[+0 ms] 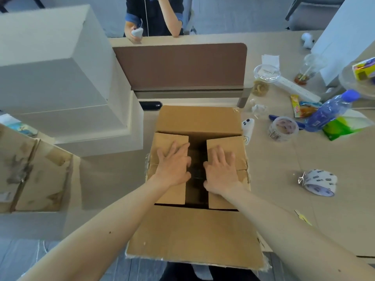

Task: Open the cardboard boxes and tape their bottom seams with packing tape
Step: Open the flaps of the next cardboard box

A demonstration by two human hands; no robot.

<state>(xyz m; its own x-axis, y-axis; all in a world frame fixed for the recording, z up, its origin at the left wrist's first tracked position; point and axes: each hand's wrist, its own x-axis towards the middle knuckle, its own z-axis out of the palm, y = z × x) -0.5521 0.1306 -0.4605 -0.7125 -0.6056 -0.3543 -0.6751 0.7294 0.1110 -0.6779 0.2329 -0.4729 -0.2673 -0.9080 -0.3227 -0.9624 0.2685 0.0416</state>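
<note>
Head: left hand [172, 168], right hand [221, 171], two flaps [169, 141] [228, 144] (perhaps two tape rolls [317, 182] [283, 128])

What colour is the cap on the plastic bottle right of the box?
Blue; the cap shows best in the head view.

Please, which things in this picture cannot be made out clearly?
1. Head view: inside of the cardboard box, dark, covered by flaps, the left hand and the right hand.
2. Head view: print on the tape roll, too small to read.
3. Head view: the person opposite, cut off by the top edge.
</note>
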